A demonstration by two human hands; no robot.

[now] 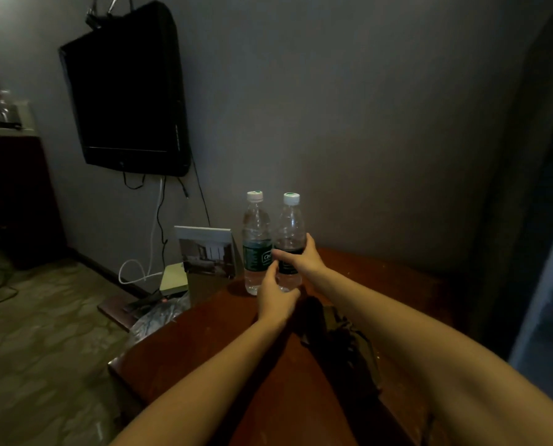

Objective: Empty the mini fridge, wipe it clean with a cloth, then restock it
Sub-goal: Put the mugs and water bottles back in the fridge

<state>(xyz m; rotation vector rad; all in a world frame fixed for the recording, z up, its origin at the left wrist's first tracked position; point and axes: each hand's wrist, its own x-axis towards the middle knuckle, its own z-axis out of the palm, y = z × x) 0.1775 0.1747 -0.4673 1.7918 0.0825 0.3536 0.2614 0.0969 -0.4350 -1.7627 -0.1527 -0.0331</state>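
L hand (276,300), R hand (302,257) on btl (289,220)

You have two clear plastic water bottles with white caps, both upright and side by side at the far corner of the reddish-brown wooden tabletop (349,284). The left bottle (256,243) stands free and has a dark green label. Your right hand (302,257) grips the right bottle (289,226) at its dark label. Your left hand (276,299) covers its base; you can't tell whether it grips.

Dim room; grey wall (333,107) with a black TV (124,101) and hanging cables (161,220); patterned carpet (43,349); reddish wooden table (204,349) against the wall; dark cabinet (14,194) at left.
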